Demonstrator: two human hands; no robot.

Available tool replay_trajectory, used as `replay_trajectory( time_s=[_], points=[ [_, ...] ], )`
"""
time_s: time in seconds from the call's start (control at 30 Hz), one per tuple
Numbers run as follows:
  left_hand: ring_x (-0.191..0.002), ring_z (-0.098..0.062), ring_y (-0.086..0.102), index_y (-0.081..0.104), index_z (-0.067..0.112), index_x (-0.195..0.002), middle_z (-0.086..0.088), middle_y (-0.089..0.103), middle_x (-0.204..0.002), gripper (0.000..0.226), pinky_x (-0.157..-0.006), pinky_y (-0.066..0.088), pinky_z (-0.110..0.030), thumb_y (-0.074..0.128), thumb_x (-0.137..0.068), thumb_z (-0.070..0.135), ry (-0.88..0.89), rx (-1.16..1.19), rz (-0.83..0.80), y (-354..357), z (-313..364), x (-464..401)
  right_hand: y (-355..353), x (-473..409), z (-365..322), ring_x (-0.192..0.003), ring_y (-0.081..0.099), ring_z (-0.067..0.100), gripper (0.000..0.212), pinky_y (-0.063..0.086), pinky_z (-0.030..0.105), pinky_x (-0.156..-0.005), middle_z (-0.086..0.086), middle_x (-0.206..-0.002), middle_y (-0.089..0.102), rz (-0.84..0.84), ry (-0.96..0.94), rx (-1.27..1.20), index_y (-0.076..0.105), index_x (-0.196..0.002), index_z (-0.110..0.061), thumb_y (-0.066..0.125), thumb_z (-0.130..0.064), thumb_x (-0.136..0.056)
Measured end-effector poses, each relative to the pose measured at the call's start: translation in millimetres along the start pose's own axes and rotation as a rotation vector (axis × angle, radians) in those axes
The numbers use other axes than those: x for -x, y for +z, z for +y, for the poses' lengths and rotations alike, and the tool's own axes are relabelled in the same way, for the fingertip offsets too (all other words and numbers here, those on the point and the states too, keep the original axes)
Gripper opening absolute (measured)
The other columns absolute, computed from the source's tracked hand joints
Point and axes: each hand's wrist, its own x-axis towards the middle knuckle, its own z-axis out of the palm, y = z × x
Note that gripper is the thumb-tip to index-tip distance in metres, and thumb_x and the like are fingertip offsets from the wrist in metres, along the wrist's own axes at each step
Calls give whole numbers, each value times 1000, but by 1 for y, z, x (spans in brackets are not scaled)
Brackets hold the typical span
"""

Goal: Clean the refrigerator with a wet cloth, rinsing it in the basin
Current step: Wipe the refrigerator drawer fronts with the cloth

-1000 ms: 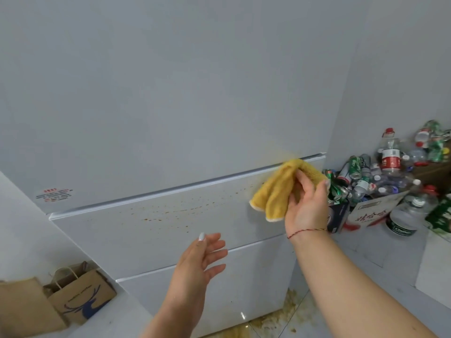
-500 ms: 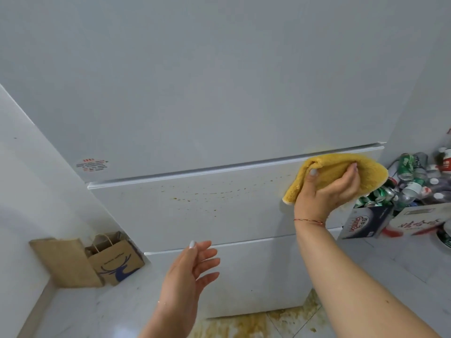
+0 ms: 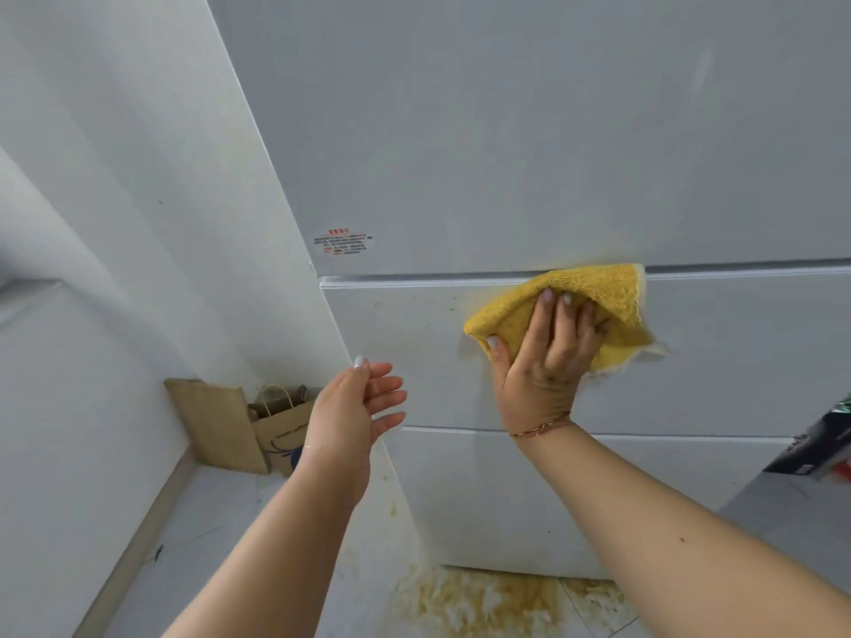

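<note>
Head view: wiping step in hand. Right hand (image 3: 548, 361) pressed flat on yellow cloth (image 3: 594, 306) against refrigerator (image 3: 506, 131) middle drawer front (image 3: 737, 352), just under top seam. Left hand (image 3: 354, 407) empty, fingers spread, clear of the fridge. Basin unseen. Likely next: sweep left across faint specks, then rinse.

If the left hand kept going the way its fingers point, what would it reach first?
Probably the refrigerator: the open left hand points up and right at the middle drawer front, left of the cloth. How far off it hovers is unclear.
</note>
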Motion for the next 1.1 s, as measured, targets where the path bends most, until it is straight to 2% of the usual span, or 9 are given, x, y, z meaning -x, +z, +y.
replay_trajectory(
  time_s=[0.17,0.37,0.43,0.5,0.63,0.77,0.87,0.93,1.1],
  points=[
    [-69,-18,63,64,8,-89,-6,66,-76,31,-63,51,-29,43,-101,27,22,30,33,-22,7,-15,15,-6,-41,-131,30,30,60,15,51,-115,7,-135,35,-12,-312,23,39,-140,-12,54,-43,-92],
    [-56,-15,58,63,7,-83,-3,62,-62,31,-60,49,-29,44,-101,23,49,91,108,-42,4,-22,26,-16,-82,-141,18,23,66,4,45,-119,1,-149,29,-127,-630,9,34,-145,-14,64,-27,-87],
    [-55,-16,55,62,7,-81,-4,60,-61,31,-58,47,-28,43,-100,21,57,108,138,-45,1,-24,27,-20,-90,-142,23,22,63,5,43,-120,0,-151,31,-177,-710,-18,36,-145,-14,60,-19,-87],
    [-53,-17,51,61,7,-79,-5,56,-61,31,-53,43,-27,42,-100,19,59,121,171,-45,-4,-26,27,-23,-92,-141,29,19,58,7,42,-119,-1,-152,35,-267,-789,-39,37,-145,-14,47,-12,-88],
    [-50,-16,47,60,7,-77,-5,52,-59,31,-51,38,-27,41,-99,18,28,100,205,-39,-15,-27,30,-23,-78,-136,40,24,54,12,38,-116,4,-148,42,-498,-981,-116,41,-143,-11,27,-11,-91],
    [-50,-17,47,61,6,-78,-5,53,-57,31,-52,40,-29,42,-99,18,-7,76,178,-26,-23,-21,24,-26,-55,-132,46,17,52,14,34,-117,-3,-142,49,-416,-999,-94,50,-138,-17,17,-6,-100],
    [-49,-16,48,62,6,-77,-3,55,-53,31,-53,40,-29,43,-99,17,-20,56,151,-14,-28,-16,15,-29,-26,-134,37,11,43,8,35,-120,-9,-145,46,-285,-1039,-13,48,-140,-23,42,-14,-98],
    [-48,-16,48,62,6,-77,-3,55,-53,31,-53,40,-29,43,-99,16,-30,47,134,-6,-31,-14,9,-30,-1,-136,31,11,48,9,36,-119,-12,-147,42,-211,-1023,56,45,-141,-28,54,-25,-94],
    [-49,-17,47,60,6,-80,-5,53,-56,30,-52,40,-29,41,-100,15,-52,10,81,30,-39,-5,-15,-36,68,-134,35,11,50,19,40,-114,-15,-144,37,-76,-908,136,44,-139,-36,54,-48,-92]
  ],
)
